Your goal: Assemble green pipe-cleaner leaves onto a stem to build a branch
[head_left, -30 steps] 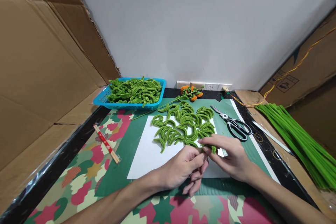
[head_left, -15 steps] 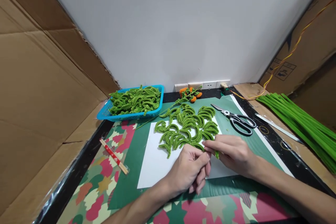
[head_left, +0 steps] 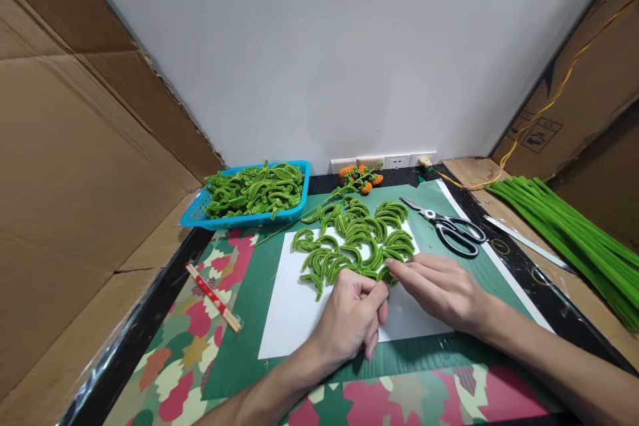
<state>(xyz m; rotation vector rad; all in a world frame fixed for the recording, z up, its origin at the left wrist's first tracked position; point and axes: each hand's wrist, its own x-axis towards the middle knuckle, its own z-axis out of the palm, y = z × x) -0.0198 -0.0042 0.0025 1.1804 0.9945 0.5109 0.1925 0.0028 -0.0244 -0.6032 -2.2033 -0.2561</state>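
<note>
Left hand [head_left: 352,309] curls loosely, right hand [head_left: 442,289] reaches inward (fingers nearly straight).

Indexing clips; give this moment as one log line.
left hand: pinching green piece | right hand: fingertips close by | scissors: on green mat, unheld

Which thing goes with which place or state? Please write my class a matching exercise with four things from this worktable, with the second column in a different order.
Things
1. Scissors
2. Wrapped chopsticks
3. Blue basket
4. Orange flowers

Places or states
A. Holding heaped green strips
B. Near the wall sockets
C. Right of the loose green pieces
D. On the patterned cover

Pairs: 1-C, 2-D, 3-A, 4-B
</note>
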